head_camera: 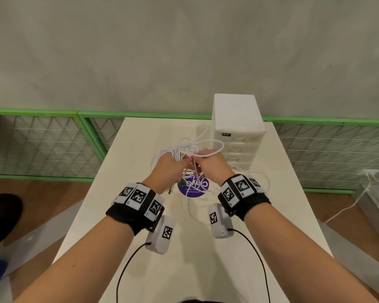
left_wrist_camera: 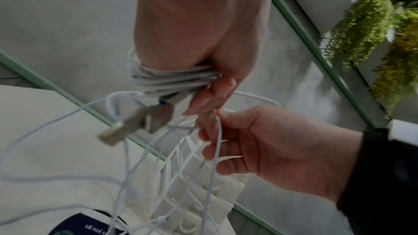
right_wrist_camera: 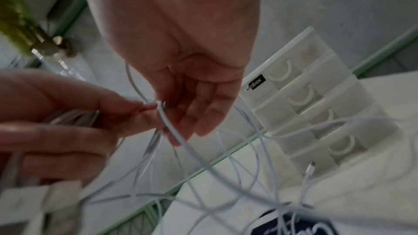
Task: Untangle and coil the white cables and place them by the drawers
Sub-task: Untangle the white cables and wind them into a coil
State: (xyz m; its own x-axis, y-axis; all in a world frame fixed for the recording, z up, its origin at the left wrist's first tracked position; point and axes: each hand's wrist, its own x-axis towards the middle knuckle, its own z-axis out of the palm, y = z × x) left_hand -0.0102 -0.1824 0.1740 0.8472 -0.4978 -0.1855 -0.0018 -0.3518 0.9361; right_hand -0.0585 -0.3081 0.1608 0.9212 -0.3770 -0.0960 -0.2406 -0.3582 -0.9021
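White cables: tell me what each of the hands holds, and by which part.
The left hand grips a wound bundle of white cables around its coiled turns. The right hand pinches one loose strand between its fingertips.

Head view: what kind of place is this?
Probably an indoor staged recording area, not a home: small white table against a bare grey concrete wall, low green-framed wire-mesh fence, white plastic drawer unit.

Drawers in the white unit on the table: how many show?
4, stacked in the white unit: top drawer, second drawer, third drawer, bottom drawer. The cables may hide another.
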